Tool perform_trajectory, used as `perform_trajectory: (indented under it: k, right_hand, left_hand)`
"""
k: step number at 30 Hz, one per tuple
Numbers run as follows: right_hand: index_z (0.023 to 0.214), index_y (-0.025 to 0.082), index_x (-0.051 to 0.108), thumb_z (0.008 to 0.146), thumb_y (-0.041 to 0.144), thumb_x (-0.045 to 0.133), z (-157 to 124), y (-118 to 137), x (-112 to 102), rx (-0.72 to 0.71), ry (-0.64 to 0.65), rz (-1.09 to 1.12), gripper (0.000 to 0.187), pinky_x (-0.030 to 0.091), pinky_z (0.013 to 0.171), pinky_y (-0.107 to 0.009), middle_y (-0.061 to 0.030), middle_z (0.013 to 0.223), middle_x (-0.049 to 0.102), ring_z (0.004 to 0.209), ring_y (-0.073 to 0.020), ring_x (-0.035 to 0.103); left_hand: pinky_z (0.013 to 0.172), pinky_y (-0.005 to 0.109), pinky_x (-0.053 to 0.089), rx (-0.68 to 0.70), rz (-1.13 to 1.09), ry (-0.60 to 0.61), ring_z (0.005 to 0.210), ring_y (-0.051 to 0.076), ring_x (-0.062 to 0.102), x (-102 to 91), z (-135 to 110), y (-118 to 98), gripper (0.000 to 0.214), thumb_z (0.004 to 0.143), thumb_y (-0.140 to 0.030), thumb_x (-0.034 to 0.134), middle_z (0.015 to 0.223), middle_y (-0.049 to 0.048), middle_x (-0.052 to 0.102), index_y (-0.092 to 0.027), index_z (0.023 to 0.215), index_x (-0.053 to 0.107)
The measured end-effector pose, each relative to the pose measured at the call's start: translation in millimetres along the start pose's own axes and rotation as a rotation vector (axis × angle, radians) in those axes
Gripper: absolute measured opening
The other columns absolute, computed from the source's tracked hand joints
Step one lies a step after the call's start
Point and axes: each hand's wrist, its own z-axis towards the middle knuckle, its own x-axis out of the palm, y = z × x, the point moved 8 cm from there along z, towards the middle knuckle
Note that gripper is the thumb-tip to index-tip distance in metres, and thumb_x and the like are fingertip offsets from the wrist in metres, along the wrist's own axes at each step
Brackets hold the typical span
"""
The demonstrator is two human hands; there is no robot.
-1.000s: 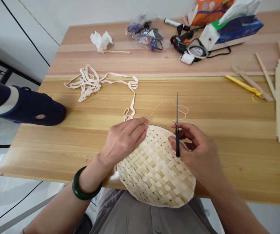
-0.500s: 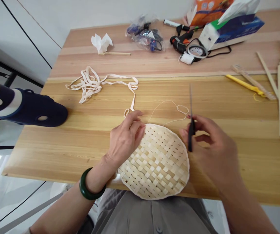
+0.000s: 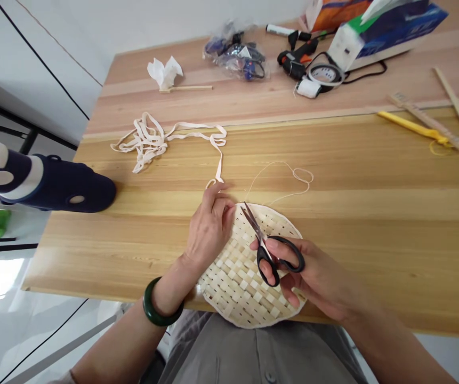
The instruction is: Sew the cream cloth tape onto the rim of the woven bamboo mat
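The person's right hand (image 3: pixel 313 277) has its fingers closed around the black plastic loops of a pair of scissors (image 3: pixel 262 246) — a narrow, firm hold, with the thumb and fingers wrapped around the handles. The steel blades look only slightly parted. They point toward the far left, and the long axis of the scissors runs diagonally from the handles at near right to the tips at far left. The tips lie over the far edge of a round woven bamboo piece (image 3: pixel 249 272), just inside its rim.

The left hand (image 3: pixel 209 226) sits at the left side of that rim, fingers curled and fairly close together, with the fingertips pointing far. They touch the weave, though whether they are gripping it is hard to tell. A jade bangle (image 3: pixel 162 303) circles the left wrist.

The woven piece lies between the two hands, at the near edge of a pine table (image 3: pixel 373 240), and reaches out over that edge in front of the person's grey shirt (image 3: pixel 253 352). A flat cream tape (image 3: pixel 218 170) rises from just beyond the left fingertips and runs far and left to a tangled heap (image 3: pixel 143 141). A thin thread (image 3: pixel 281 178) curls on the wood beyond the rim.

Farther off lie a glue gun (image 3: pixel 295 58), a tissue box (image 3: pixel 397 26) and a crumpled tissue (image 3: pixel 164 72). A yellow-handled tool (image 3: pixel 413 127) and bamboo strips (image 3: pixel 455 106) are at the right.
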Motion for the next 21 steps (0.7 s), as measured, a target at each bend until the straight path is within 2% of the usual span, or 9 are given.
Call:
perform_trajectory:
  k: [7, 13, 21]
  right_hand:
    - [0.108, 0.012, 0.066, 0.082, 0.056, 0.066, 1.9, -2.0, 5.6, 0.034, 0.045, 0.056, 0.051, 0.045, 0.036, -0.014, -0.0014, 0.071, 0.057, 0.064, -0.0111, 0.049]
    - [0.107, 0.014, 0.066, 0.085, 0.052, 0.065, 4.6, -4.8, 9.4, 0.031, 0.059, 0.108, 0.044, 0.048, 0.037, -0.014, -0.0006, 0.069, 0.055, 0.062, -0.0107, 0.048]
    - [0.106, 0.015, 0.066, 0.084, 0.052, 0.066, 8.1, -9.0, 11.7, 0.034, 0.057, 0.140, 0.044, 0.049, 0.038, -0.016, -0.0004, 0.069, 0.055, 0.061, -0.0108, 0.049]
  left_hand:
    - [0.093, 0.039, 0.055, -0.004, -0.106, -0.005, 0.106, 0.019, 0.065, 1.3, 0.7, 4.6, 0.007, 0.094, -0.012, 0.050, 0.129, 0.0146, 0.050, -0.019, 0.093, 0.052]
    - [0.090, 0.038, 0.057, -0.013, -0.137, -0.010, 0.104, 0.018, 0.065, -0.1, 0.8, 5.9, 0.008, 0.094, -0.011, 0.050, 0.132, 0.0160, 0.047, -0.019, 0.094, 0.051]
    - [0.090, 0.038, 0.057, -0.014, -0.158, -0.025, 0.103, 0.017, 0.065, 1.1, 0.7, 8.2, 0.009, 0.094, -0.011, 0.049, 0.134, 0.0153, 0.045, -0.020, 0.093, 0.050]
